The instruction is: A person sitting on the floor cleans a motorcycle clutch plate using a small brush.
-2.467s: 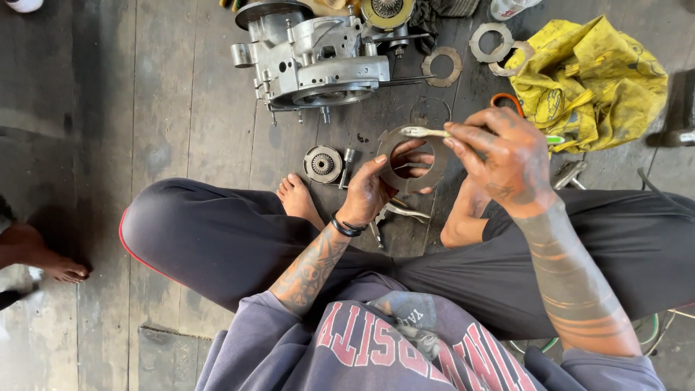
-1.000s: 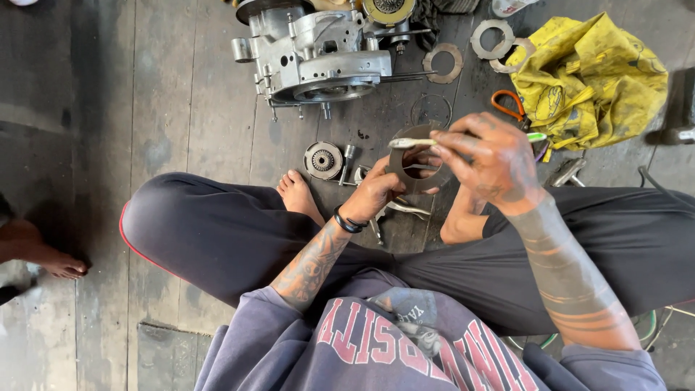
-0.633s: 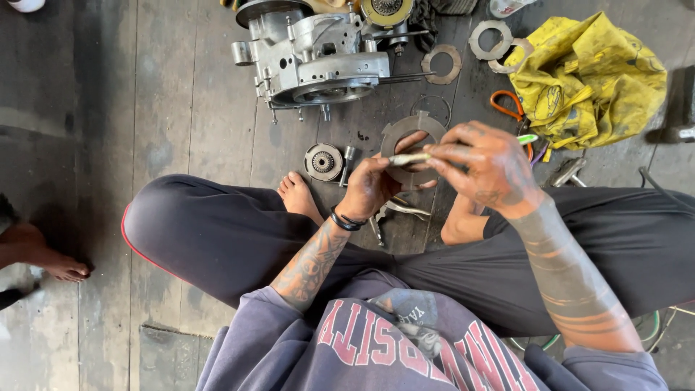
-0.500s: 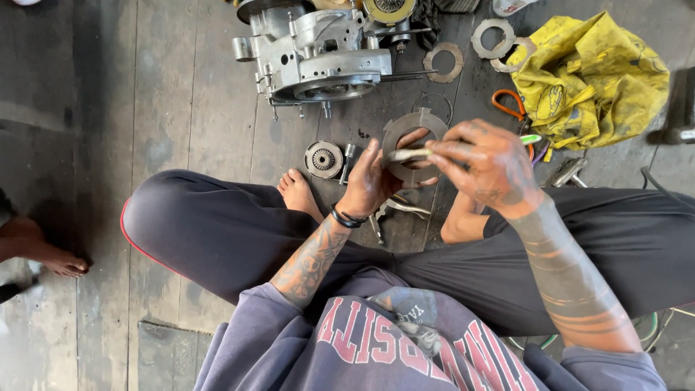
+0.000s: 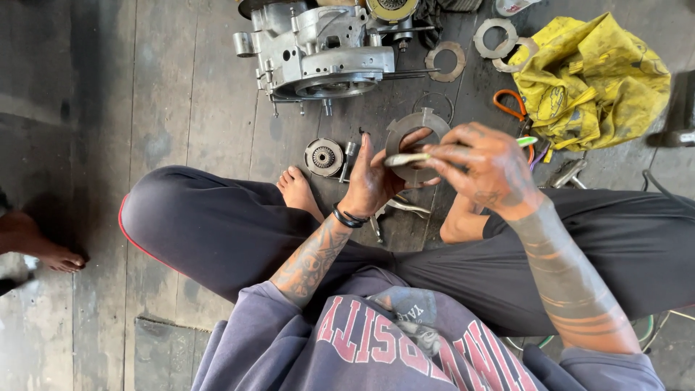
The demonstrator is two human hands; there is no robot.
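You sit cross-legged on the dark wooden plank floor (image 5: 181, 87), and both hands meet in the upper middle of the frame, just above your crossed shins. Your left hand (image 5: 373, 181) stands the flat grey metal ring plate with notched rim (image 5: 414, 134) on edge, its face turned toward you; the fingers (image 5: 414, 139) are closed on its rim, the thumb curling in at the centre hole, which seems meant to keep the face steady and open to the tool. Your right hand (image 5: 486, 168) comes in from the right with its fingers pinched together around a slim pale-handled tool with a green end (image 5: 413, 158). That tool lies almost level across the lower half of the plate, its pale tip pointing left and touching or nearly touching the plate's face; which of the two cannot be told. The green end sticks out past your knuckles on the right.

On the floor just left of your left hand lies a small round toothed metal hub (image 5: 323, 156), near your bare foot (image 5: 298, 190). In the upper middle of the frame sits a large silver cast engine case (image 5: 318, 43), with a brown flat ring (image 5: 446, 61) to its right. In the upper right, a crumpled yellow cloth bag (image 5: 597, 76) lies beside orange-handled pliers (image 5: 509, 105). Another person's bare foot (image 5: 43, 250) shows at the left edge.
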